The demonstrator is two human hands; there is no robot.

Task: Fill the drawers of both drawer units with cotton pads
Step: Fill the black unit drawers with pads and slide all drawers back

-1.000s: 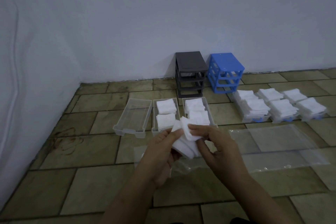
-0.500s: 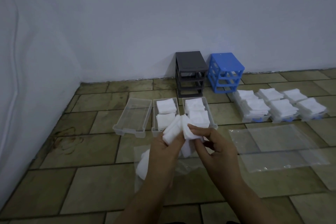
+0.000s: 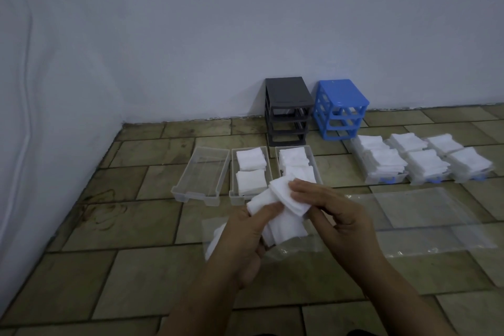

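Being pinched between the left hand point(image 3: 246, 229) and right hand point(image 3: 331, 217), fingers curled around it, a loose cotton pad stack point(image 3: 283, 207) is being held above the half-filled drawers point(image 3: 249, 172); pads are probably being risked slipping onto the floor.

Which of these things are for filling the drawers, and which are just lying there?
For the job:
cotton pads in both hands
empty clear drawer
two part-filled drawers
three full drawers
grey unit
blue unit

Just lying there:
plastic bags
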